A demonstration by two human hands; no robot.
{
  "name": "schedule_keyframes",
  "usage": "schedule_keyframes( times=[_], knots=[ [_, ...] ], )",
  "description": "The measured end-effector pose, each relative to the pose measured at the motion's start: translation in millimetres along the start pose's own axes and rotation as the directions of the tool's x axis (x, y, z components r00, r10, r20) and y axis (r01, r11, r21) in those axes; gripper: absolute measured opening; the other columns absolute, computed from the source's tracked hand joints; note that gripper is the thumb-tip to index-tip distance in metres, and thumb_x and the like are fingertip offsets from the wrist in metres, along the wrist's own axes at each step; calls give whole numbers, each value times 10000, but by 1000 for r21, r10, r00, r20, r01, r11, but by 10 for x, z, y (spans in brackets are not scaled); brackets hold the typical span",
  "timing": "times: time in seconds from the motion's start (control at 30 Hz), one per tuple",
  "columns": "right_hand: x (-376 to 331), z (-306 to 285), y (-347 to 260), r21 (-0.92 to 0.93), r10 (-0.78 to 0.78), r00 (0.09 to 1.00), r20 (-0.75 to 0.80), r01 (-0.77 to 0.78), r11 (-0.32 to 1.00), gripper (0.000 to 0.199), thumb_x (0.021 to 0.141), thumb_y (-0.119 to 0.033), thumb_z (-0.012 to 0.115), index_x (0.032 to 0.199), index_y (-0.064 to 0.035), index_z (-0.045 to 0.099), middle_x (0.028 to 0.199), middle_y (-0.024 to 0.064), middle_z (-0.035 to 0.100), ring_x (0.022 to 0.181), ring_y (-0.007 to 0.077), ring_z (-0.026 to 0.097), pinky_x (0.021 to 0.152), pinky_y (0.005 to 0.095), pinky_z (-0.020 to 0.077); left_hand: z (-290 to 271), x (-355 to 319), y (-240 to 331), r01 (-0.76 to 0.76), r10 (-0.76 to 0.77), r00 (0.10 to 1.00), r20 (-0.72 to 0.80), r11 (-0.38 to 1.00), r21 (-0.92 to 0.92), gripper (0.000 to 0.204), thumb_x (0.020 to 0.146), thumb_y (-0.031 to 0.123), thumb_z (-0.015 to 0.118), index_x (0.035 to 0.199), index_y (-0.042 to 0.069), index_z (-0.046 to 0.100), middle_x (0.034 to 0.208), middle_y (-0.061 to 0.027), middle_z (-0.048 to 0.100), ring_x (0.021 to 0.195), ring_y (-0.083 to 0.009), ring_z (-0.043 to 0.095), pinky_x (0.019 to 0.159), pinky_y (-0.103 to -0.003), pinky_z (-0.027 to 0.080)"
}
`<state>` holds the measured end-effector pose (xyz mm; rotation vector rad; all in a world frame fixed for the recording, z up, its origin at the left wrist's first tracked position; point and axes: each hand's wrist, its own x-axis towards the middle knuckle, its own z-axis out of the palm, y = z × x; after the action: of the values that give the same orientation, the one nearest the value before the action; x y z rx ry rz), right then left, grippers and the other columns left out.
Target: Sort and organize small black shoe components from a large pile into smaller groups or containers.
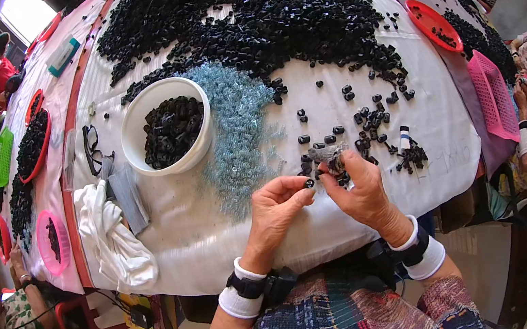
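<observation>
Assembly of small parts, apparently mid-step: a black cap (308, 183) is pinched between thumb and forefinger of the left hand (275, 209), while the right hand (358, 185) is closed on a cluster of black pieces (329, 159), just above the near edge of the table (220, 240). The next move is judged to call for fine alignment of cap and piece. Both wrists are bent inward, fingertips nearly touching, with the bowl (166, 126) and the clear beads (236, 120) lying beyond.

White bucket (133, 126) of black parts left of centre. Pale blue bead patch (236, 120) beside it. Glasses (91, 149), white cloth (110, 240) near left edge. Red tray (432, 24), pink basket (493, 97) at right. Pink bowl (53, 242) far left.
</observation>
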<state>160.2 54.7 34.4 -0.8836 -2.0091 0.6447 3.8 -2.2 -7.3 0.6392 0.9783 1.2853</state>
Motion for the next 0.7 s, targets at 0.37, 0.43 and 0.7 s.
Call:
schedule_keyframes(
  times=[0.37, 0.43, 0.7],
  knots=[
    [-63, 38, 7, -137, -141, 987, 77, 151, 979, 230, 651, 92, 610, 845, 39, 500, 757, 181, 536, 705, 374, 550, 597, 412, 465, 46, -16, -19, -49, 48, 999, 7, 995, 88, 184, 801, 44, 680, 968, -12, 627, 839, -15, 646, 733, -46, 577, 634, -179, 467],
    [-61, 22, -10, -144, -156, 983, 102, 169, 975, 239, 650, 97, 606, 860, 36, 508, 767, 183, 534, 706, 370, 553, 587, 406, 465, 35, -13, -51, -57, 56, 998, 13, 994, 98, 182, 803, 49, 681, 967, -10, 628, 835, -12, 646, 725, -41, 569, 625, -176, 459],
    [-132, 33, -26, -41, -1, 998, 56, 3, 999, 234, 644, 102, 610, 841, 25, 508, 765, 178, 528, 672, 348, 545, 557, 381, 454, 52, -26, -52, -58, 56, 998, 19, 991, 122, 168, 806, 62, 683, 954, -1, 636, 827, -5, 646, 713, -32, 555, 612, -171, 446]
  ],
)
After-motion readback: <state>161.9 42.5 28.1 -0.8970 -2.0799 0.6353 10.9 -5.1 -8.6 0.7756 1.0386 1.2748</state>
